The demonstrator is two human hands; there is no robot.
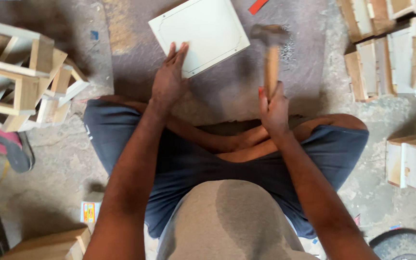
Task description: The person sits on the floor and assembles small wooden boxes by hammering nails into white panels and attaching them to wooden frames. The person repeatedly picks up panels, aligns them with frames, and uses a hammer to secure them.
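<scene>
A white square panel (202, 31) with a routed border line lies flat on the concrete floor in front of me. My left hand (169, 79) rests on its near edge, fingers together and pressing down on the panel. My right hand (274, 108) grips the wooden handle of a hammer (270, 50), whose dark metal head is raised and blurred just right of the panel. A small heap of nails (289, 48) lies on the floor beside the hammer head. I sit cross-legged in dark blue shorts.
Stacked wooden box frames (20, 82) stand at the left, with a sandal (10, 149) below them. More wooden and white boxes (391, 43) fill the upper right, another sits at the right edge (412, 161). A wooden piece (54, 245) lies bottom left.
</scene>
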